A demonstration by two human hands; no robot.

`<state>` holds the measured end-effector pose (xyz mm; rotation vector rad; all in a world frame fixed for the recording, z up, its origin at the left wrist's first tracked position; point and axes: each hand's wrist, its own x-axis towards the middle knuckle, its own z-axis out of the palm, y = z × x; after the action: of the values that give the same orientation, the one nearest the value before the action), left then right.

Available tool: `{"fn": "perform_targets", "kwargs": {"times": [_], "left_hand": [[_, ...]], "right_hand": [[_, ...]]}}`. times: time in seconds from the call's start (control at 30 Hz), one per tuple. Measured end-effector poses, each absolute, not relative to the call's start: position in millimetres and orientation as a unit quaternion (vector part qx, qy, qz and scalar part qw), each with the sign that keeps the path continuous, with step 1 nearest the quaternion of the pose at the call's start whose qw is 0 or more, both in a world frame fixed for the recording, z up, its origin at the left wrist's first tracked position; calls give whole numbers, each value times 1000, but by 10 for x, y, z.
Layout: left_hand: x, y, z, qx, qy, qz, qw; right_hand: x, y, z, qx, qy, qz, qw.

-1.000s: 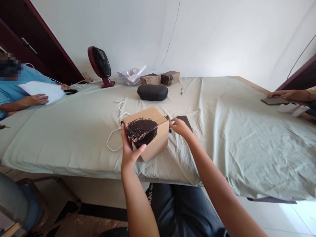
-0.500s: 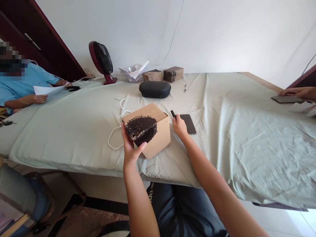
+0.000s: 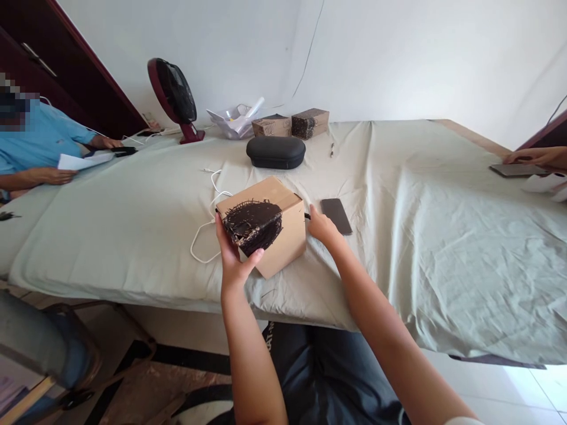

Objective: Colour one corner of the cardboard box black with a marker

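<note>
A cardboard box [image 3: 290, 236] sits tilted toward me on the cloth-covered table, with a scribbled black patch [image 3: 254, 223] over its near left corner. My left hand [image 3: 237, 262] grips that corner, thumb on the front face and fingers along the left side. On the other side, my right hand [image 3: 325, 226] is closed around a black marker [image 3: 307, 216], whose end points at the box's right side. Whether the tip touches the cardboard I cannot tell. Just beyond my right hand lies a dark smartphone [image 3: 337, 215].
A black hard case [image 3: 275, 152] lies behind the box. Farther back stand two small cardboard boxes [image 3: 310, 123], a plastic basket [image 3: 237, 124] and a fan [image 3: 177, 97]. A white cable [image 3: 195, 239] curls at left. One person [image 3: 48, 147] holds papers; another person's hand [image 3: 538, 158] is at right.
My right hand has turned the marker from pointing up and away to pointing left at the box's side. The box stays in my left hand. The person at left has lowered the papers.
</note>
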<state>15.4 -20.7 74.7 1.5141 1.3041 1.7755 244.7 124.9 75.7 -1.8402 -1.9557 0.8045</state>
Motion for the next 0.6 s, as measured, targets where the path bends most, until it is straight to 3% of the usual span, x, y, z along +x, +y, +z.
{"fn": "perform_targets", "kwargs": {"times": [0.13,0.33,0.43,0.6], "left_hand": [[126,-149,581,550,457,655,244],[131,3,221,519,485,631,311],[167,38,254,512,493,648,273],[239,-78,557,537,531,616,223]], "right_hand": [[2650,1266,930,-589,-665,372,271],[2963,1110,1209,-426,-497,607,450],[2925,778,1342,-339,-509,580,538],[2537,127,1388,-290,-552,438,647]]}}
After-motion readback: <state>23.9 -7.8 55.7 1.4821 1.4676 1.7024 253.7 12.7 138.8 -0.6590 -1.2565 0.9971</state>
